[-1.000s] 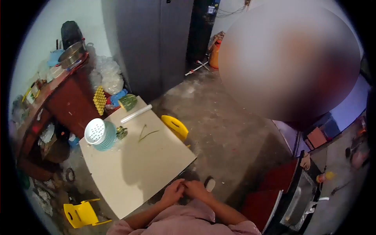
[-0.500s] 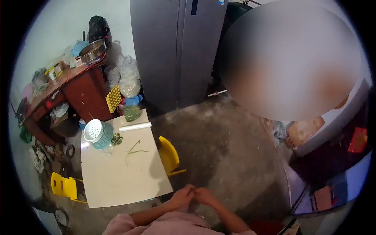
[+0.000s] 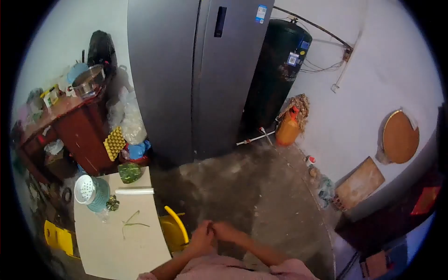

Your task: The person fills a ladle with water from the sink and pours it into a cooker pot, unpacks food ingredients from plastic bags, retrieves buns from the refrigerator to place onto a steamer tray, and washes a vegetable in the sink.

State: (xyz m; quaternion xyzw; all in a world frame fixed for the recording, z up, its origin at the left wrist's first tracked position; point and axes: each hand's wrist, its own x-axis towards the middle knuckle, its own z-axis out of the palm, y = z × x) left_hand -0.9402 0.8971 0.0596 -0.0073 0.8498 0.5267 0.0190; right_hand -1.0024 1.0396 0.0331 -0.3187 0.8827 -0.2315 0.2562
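Note:
My left hand (image 3: 204,233) and my right hand (image 3: 225,230) meet in front of my body at the bottom centre, fingers bent and touching. Whether anything small lies between them is hidden. Left of them stands a cream table (image 3: 121,252) bearing stacked baskets (image 3: 98,195), a white roll (image 3: 134,191), a green squash (image 3: 129,172), a dark leafy bunch (image 3: 112,202) and thin green stalks (image 3: 135,225). The yellow chair (image 3: 175,228) beside the table is the object nearest my hands.
A grey refrigerator (image 3: 163,84) stands ahead, with a dark green tank (image 3: 275,70) and an orange gas cylinder (image 3: 288,131) to its right. A cluttered red-brown desk (image 3: 77,135) is at the left. A board (image 3: 360,183) leans on the right wall.
The view has shifted up and to the right, so table and desk sit further left and lower. The tank and right wall now show. My hands remain together.

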